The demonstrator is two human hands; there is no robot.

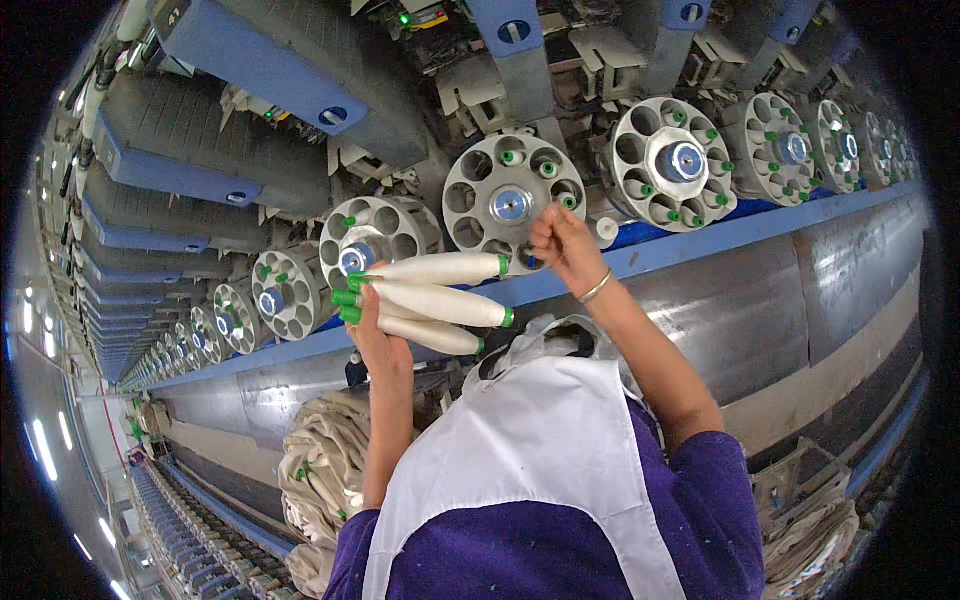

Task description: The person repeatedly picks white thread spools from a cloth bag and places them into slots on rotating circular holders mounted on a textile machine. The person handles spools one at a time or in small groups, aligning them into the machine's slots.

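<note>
My left hand (380, 342) is closed around several long bobbins (440, 300) wound with white yarn, their green tube ends showing on both sides. They lie nearly level, fanned out to the right in front of a round magazine (484, 207). This magazine has a ring of round pockets and a blue hub, and bobbins with green tips (549, 170) fill some upper and right-hand pockets. At its lower right edge is my right hand (570, 245), fingers curled and pinched together. Whatever they may hold is too small to make out. A bangle (596, 285) circles that wrist.
More round magazines (630, 200) line the blue rail (680, 245) on both sides, under blue-grey machine housings (270, 70). A small white cone (606, 230) sits beside my right hand. Cloth sacks with bobbins (320, 465) stand at lower left; another sack (815, 540) is at lower right.
</note>
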